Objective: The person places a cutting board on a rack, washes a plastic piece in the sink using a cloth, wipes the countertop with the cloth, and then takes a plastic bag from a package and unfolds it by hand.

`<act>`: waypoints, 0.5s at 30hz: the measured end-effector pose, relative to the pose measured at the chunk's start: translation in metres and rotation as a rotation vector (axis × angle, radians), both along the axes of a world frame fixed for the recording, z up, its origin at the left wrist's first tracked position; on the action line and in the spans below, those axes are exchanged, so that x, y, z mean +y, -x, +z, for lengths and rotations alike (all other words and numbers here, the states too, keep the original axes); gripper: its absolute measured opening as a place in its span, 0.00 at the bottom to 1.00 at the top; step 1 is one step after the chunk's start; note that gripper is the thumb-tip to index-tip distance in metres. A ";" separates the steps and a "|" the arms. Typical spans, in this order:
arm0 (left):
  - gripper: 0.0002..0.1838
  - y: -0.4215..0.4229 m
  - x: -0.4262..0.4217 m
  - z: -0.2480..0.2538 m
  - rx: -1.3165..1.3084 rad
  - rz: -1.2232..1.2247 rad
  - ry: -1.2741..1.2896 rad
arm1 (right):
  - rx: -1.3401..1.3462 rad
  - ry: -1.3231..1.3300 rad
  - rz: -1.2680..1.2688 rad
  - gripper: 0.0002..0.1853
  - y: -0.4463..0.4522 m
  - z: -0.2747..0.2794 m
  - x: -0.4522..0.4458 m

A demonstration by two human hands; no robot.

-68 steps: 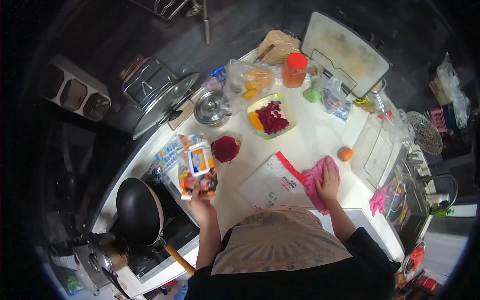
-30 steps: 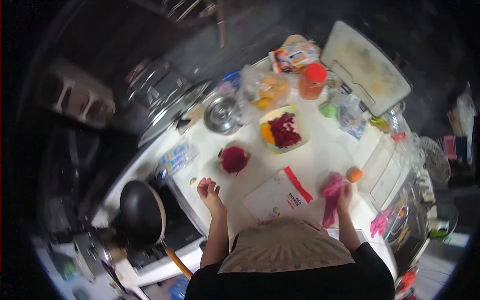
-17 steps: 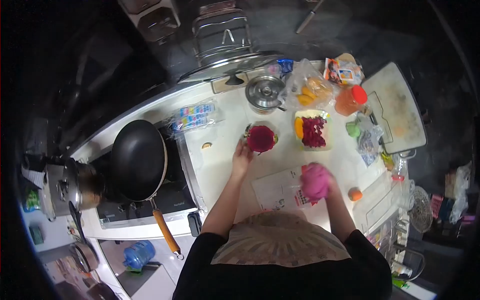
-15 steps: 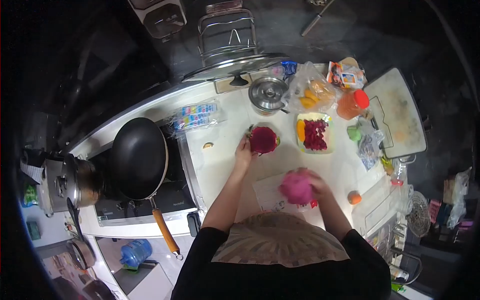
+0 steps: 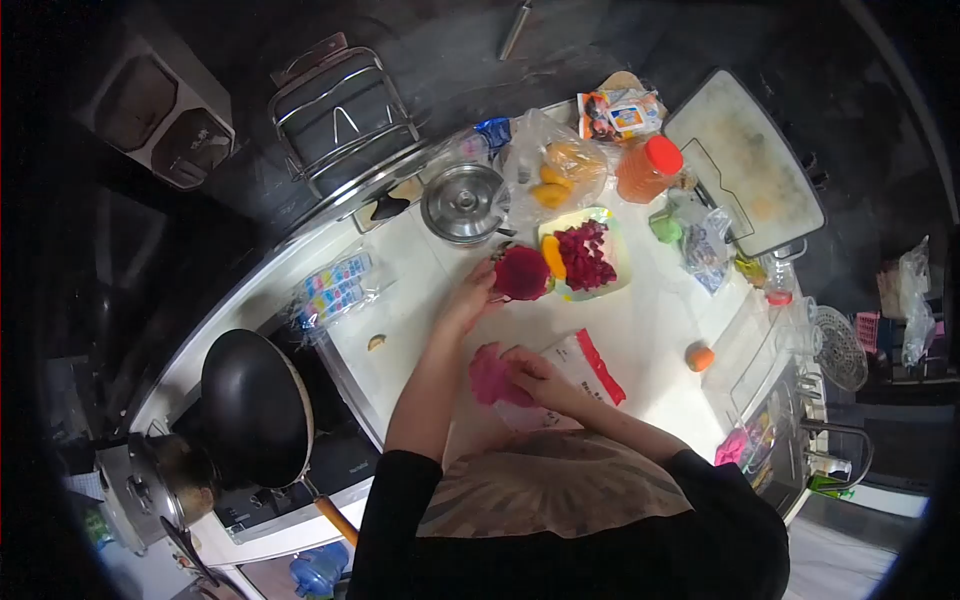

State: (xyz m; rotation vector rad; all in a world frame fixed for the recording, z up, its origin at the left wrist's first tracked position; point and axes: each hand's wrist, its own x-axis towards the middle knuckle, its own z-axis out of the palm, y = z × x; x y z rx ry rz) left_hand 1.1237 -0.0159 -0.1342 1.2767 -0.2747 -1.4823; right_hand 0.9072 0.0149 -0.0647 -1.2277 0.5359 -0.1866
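Note:
My left hand (image 5: 472, 298) grips the side of a halved red dragon fruit (image 5: 522, 274), its dark red cut face turned up. The fruit is close to the left edge of a pale square plate (image 5: 610, 288) that carries red dragon fruit cubes (image 5: 586, 258) and a yellow-orange piece (image 5: 553, 258). Nearer my body, my right hand (image 5: 540, 375) has its fingers closed on a pink cloth (image 5: 490, 374). The cloth lies over part of a white packet (image 5: 572, 362) with a red edge. My right fingertips are partly hidden.
Behind the plate stand a lidded steel pot (image 5: 465, 202), a plastic bag of yellow fruit (image 5: 555, 175) and a red-lidded jar (image 5: 648, 168). A carrot piece (image 5: 700, 358) lies to the right. At left, a black frying pan (image 5: 250, 410) sits over the hob.
My right hand has swung left with the pink cloth, down onto the counter by the white packet. The dragon fruit half is nearer the plate. The whole view has turned and shifted.

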 end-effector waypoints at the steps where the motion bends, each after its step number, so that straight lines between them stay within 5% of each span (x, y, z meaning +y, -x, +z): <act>1: 0.31 -0.002 0.002 0.009 -0.084 -0.001 -0.129 | -0.043 0.119 -0.176 0.10 -0.004 -0.009 0.006; 2: 0.31 -0.014 0.012 0.008 -0.087 0.007 -0.135 | -0.047 0.112 -0.169 0.10 -0.010 -0.011 0.006; 4: 0.22 -0.041 0.044 0.005 -0.847 0.140 0.062 | 0.096 0.423 -0.310 0.15 -0.025 -0.012 0.005; 5: 0.16 -0.042 0.064 0.060 -0.880 0.365 -0.091 | 0.093 0.408 -0.302 0.15 -0.038 -0.018 0.004; 6: 0.21 -0.061 0.087 0.061 -1.380 0.474 0.000 | 0.110 0.809 -0.212 0.18 -0.057 -0.029 0.000; 7: 0.33 -0.072 0.109 0.074 -1.562 0.445 -0.232 | 0.121 1.210 -0.114 0.22 -0.073 -0.042 -0.003; 8: 0.46 -0.082 0.129 0.078 -1.760 0.366 -0.343 | 0.112 1.201 -0.113 0.22 -0.086 -0.060 -0.004; 10: 0.50 -0.099 0.154 0.070 -1.761 0.246 -0.518 | 0.258 1.450 0.112 0.26 -0.116 -0.092 -0.010; 12: 0.57 -0.115 0.163 0.052 -1.760 0.129 -0.800 | 0.134 1.443 0.085 0.26 -0.162 -0.094 -0.030; 15: 0.56 -0.142 0.181 0.007 -1.750 0.153 -0.732 | 0.018 1.451 0.071 0.27 -0.229 -0.099 -0.050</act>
